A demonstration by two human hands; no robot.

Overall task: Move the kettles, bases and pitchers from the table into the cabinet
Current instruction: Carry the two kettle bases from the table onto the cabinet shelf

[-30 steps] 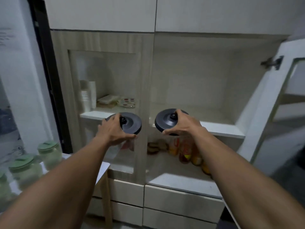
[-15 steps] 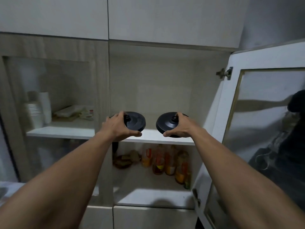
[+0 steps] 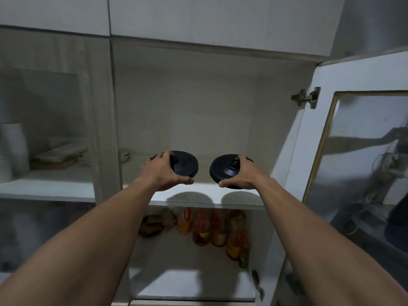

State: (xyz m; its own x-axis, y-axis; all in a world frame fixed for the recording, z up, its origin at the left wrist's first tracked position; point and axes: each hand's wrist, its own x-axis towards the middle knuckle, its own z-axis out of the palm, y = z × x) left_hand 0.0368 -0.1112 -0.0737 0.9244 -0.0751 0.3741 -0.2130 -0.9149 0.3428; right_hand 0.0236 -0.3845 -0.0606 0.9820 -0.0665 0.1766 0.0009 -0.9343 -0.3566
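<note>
A: Head view shows both arms stretched toward the open cabinet (image 3: pixel 220 96); what do the hands hold?

B: Each holds a round black base; the left hand (image 3: pixel 162 172) grips the left base (image 3: pixel 184 163) with fingers over its top and thumb under its near edge; the right hand (image 3: pixel 244 173) grips the right base (image 3: pixel 223 170) the same way.

A: Where are the bases against the shelf?

B: Both are tilted, their tops facing the camera, just above the front part of the upper shelf (image 3: pixel 205 198); two dark shadows lie on the shelf under them; whether either rim touches the shelf I cannot tell; the bases are side by side, near each other but apart.

A: And around them?

B: Below the shelf stand bottles (image 3: pixel 212 228) with yellow and orange contents, and a brownish heap left of them, too blurred to name; the glass door (image 3: pixel 362 164) stands open at the right on its hinge (image 3: pixel 305 98); the left compartment sits behind a closed glass panel, with pale stacked things inside, blurred.
</note>
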